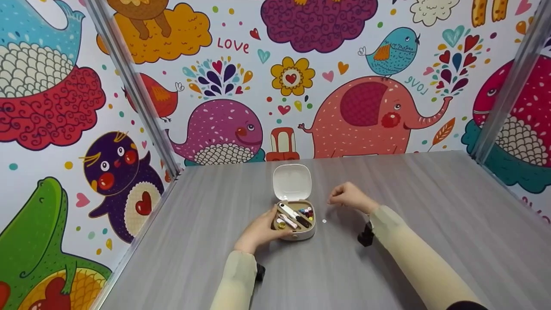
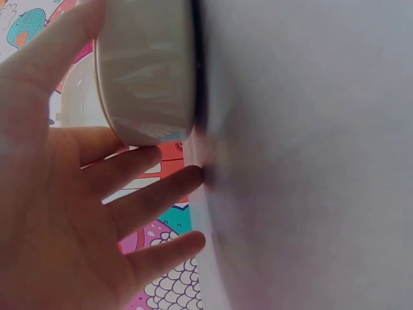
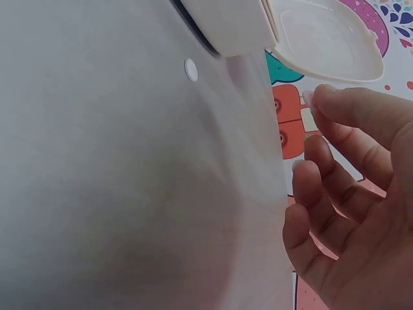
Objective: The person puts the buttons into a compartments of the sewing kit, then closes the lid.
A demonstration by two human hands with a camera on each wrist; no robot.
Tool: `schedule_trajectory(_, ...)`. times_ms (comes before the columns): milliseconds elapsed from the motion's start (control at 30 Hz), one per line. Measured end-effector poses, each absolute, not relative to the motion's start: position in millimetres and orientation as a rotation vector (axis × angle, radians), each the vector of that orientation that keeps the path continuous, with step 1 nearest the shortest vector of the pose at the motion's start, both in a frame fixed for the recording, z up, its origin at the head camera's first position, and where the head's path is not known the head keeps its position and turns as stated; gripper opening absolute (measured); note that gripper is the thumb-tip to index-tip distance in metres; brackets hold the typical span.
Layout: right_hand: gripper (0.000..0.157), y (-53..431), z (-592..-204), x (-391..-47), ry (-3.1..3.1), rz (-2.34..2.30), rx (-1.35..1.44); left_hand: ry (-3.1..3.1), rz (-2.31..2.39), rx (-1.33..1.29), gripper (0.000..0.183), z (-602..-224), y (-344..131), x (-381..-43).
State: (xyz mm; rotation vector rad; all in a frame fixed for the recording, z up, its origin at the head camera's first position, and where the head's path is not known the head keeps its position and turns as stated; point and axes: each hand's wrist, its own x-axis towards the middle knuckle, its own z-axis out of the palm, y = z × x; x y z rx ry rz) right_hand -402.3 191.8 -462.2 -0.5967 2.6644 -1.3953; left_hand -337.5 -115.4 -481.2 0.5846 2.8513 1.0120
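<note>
A small white sewing box (image 1: 304, 235) stands on the table with its lid (image 1: 292, 182) raised at the back. My left hand (image 1: 259, 233) grips it from the left, thumb at the front; the left wrist view shows the other fingers (image 2: 153, 200) spread. Inside lie a white-and-black tool (image 1: 295, 214), a pale slim tool (image 1: 287, 221) and several small coloured pieces (image 1: 307, 212). A small white disc (image 1: 324, 221), like a button, rests right of the box. Above the table, my right hand (image 1: 351, 197) has thumb and index fingertips together; whether the pale bit there is a held piece or a nail is unclear.
The grey wood-grain table (image 1: 198, 267) runs back to a wall (image 1: 370, 142) printed with cartoon animals. Metal posts (image 1: 140, 92) stand at the corners. Each wrist wears a black camera (image 1: 365, 234).
</note>
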Motion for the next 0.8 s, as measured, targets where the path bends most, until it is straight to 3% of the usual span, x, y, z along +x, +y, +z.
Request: schedule_trajectory(800, 0.009, 163.2, -459.2, -406.8, 2.646, -1.378, -0.591, 2.863, 0.994, 0.606, 0.102, -480.8, -115.8, -336.8)
